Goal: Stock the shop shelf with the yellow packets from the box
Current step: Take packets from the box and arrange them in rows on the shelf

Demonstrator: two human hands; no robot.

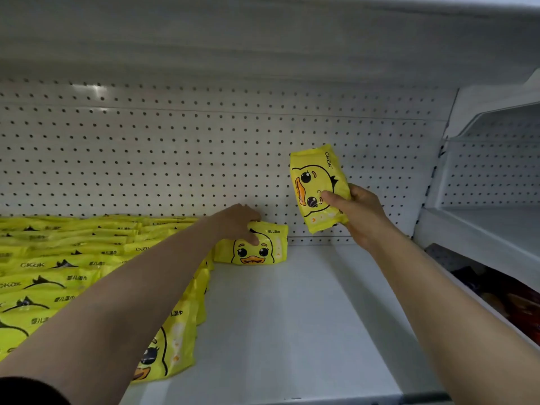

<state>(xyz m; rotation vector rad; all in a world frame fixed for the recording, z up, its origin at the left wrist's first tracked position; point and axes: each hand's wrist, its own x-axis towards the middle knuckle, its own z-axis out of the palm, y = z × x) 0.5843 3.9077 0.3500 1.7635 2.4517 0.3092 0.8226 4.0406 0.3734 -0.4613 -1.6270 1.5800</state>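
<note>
Two packets are in the hands at this moment. The left hand (238, 222) grips the top of one packet (252, 248) that stands upright at the far part of the shelf (292, 317), just in front of the pegboard (204, 156) and touching the right end of the rows already stocked. The right hand (355, 213) is clamped on the second packet (317, 185), thumb on the front and fingers behind, and holds it in the air, turned sideways, to the right of the first and above the shelf.

I judge that the step in hand is to start a new column: the left packet is being set as the first of it. The next move probably calls for releasing this packet so that it does not fall over, then turning the right packet until the duck is upright and placing it in front of or beside the first one. The packets look soft, so a gentle push against the neighbours should keep them standing.

Counting: two hands, two packets held. The stocked packets (58, 273) on the left lie in overlapping rows; I cannot give an exact count, but there are many, well over ten. The right half of the shelf is bare. The box is not in view. Another shelf unit (496, 200) stands at the right.
</note>
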